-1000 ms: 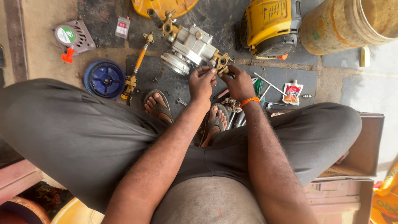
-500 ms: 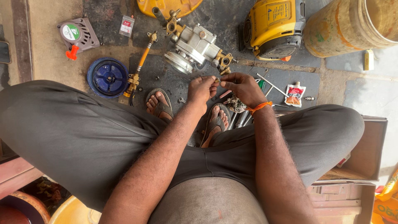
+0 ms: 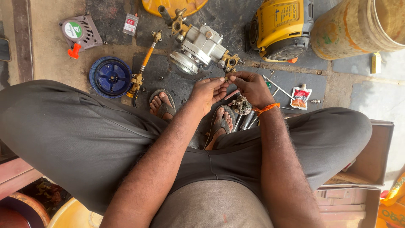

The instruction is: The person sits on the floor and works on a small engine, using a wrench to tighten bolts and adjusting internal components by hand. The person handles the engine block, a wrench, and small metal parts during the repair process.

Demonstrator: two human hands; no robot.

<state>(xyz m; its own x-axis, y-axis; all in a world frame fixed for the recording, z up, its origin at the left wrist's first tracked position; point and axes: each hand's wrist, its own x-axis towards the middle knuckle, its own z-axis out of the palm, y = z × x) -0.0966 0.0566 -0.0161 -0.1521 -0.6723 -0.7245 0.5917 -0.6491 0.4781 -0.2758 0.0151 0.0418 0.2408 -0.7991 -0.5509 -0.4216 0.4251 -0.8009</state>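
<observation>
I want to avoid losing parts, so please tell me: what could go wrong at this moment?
The small part pinched between the left hand and right hand could slip and drop among the loose screws on the dark floor. The sandalled foot rests close to the metal tools and might kick them.

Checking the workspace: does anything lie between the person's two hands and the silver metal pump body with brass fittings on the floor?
Nothing visible does: left hand and right hand hover just in front of the silver metal pump body.
</observation>
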